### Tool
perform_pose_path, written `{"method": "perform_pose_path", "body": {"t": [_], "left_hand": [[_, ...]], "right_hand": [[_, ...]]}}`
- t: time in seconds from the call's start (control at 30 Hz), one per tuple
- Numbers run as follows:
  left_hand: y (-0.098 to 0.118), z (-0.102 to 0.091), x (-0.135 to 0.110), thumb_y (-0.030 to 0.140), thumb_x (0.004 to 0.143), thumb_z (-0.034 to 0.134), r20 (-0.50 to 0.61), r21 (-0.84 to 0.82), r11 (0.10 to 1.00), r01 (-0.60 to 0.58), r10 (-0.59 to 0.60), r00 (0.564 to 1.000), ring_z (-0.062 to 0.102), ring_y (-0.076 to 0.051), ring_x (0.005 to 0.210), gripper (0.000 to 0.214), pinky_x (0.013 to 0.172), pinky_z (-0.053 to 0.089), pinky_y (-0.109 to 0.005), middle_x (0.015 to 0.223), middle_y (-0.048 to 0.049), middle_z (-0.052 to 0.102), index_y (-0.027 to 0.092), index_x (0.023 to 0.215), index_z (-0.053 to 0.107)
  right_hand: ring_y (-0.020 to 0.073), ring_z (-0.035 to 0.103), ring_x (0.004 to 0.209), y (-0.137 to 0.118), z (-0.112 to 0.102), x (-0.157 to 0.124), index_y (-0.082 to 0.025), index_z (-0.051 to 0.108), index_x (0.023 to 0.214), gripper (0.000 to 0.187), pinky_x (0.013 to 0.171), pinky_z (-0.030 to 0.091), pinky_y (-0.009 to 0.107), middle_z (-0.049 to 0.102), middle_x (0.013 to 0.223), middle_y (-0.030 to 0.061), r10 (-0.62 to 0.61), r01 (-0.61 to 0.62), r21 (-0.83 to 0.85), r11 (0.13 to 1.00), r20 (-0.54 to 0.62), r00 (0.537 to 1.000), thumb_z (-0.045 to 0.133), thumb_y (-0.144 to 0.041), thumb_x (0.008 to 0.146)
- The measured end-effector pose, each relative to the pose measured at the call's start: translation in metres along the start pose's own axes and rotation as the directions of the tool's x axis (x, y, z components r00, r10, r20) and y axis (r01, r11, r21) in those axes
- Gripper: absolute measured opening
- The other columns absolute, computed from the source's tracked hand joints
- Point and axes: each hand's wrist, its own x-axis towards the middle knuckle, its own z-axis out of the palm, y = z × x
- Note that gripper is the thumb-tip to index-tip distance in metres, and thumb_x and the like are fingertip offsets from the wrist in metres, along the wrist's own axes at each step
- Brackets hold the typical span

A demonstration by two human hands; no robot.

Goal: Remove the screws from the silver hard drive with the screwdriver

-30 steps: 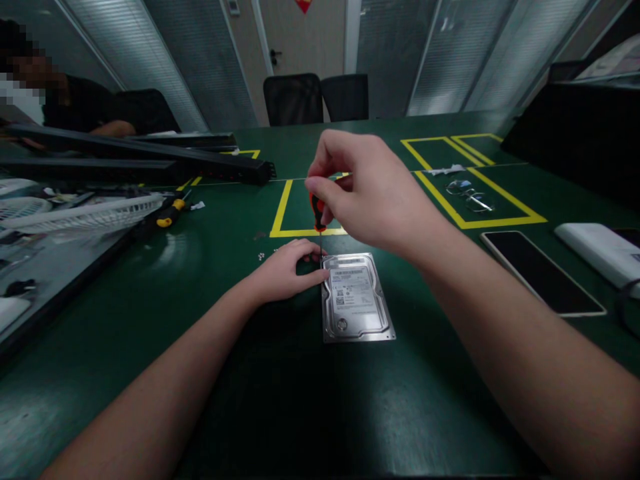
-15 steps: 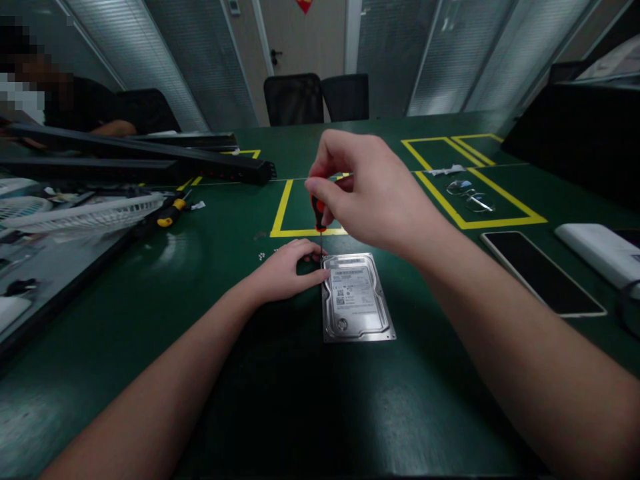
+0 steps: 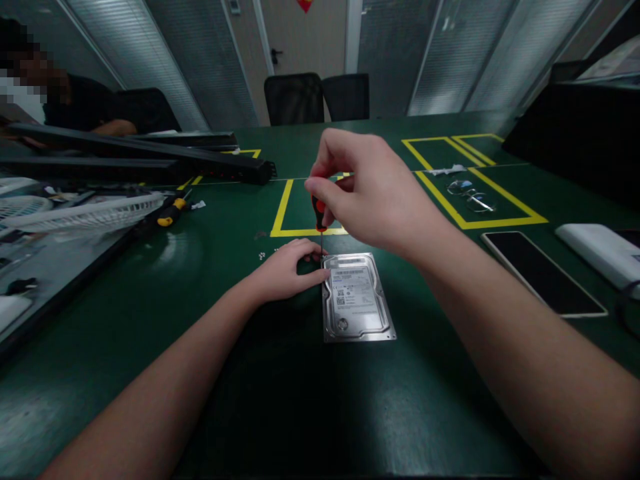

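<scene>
A silver hard drive [image 3: 356, 300] lies flat on the green table, label side up. My left hand [image 3: 287, 268] grips its far left corner, the thumb on the left edge and the fingers bent around near the corner. In my right hand [image 3: 355, 183] is a small screwdriver [image 3: 321, 215] with a black and orange-red handle, pinched by the top. It stands nearly upright, its thin shaft reaching down to the drive's far left corner. The fingers of my left hand partly hide the exact spot where the tip rests.
Tiny screws [image 3: 261, 256] lie left of the drive. A yellow-black screwdriver [image 3: 173, 212], black metal bars [image 3: 220, 160] and a tray [image 3: 75, 293] of parts are at left. Glasses [image 3: 473, 195], a phone [image 3: 544, 272] and a white box-like device [image 3: 597, 250] are at right. A person [image 3: 85, 107] sits far left.
Almost nothing differs. Both hands, the screwdriver and the hard drive keep their places; the person at far left has shifted slightly.
</scene>
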Motion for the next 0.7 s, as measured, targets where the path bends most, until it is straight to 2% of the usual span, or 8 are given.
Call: {"method": "perform_pose_path", "body": {"t": [0.4, 0.7], "left_hand": [[-0.0001, -0.0007, 0.0003, 0.050, 0.092, 0.067, 0.008, 0.001, 1.000, 0.004, -0.004, 1.000, 0.065, -0.025, 0.101, 0.037, 0.092, 0.053, -0.043, 0.111, -0.0095, 0.070, 0.019, 0.113, 0.068], [-0.0007, 0.0002, 0.0006, 0.048, 0.092, 0.067, 0.006, -0.013, 1.000, -0.001, 0.001, 1.000, 0.064, -0.025, 0.102, 0.037, 0.092, 0.053, -0.042, 0.113, -0.0099, 0.070, 0.018, 0.113, 0.068]], "right_hand": [[0.0222, 0.069, 0.088, -0.0013, -0.0010, -0.0003, -0.024, 0.057, 0.084, 0.015, 0.068, 0.052, 0.030, 0.072, 0.095, 0.0055, 0.005, -0.004, -0.027, 1.000, 0.014, 1.000, 0.067, -0.024, 0.095], [0.0204, 0.064, 0.088, -0.0025, 0.0009, -0.0016, -0.024, 0.054, 0.081, 0.017, 0.074, 0.050, 0.031, 0.069, 0.093, 0.0038, -0.061, 0.061, -0.037, 0.997, 0.002, 0.998, 0.063, -0.018, 0.094]]}}
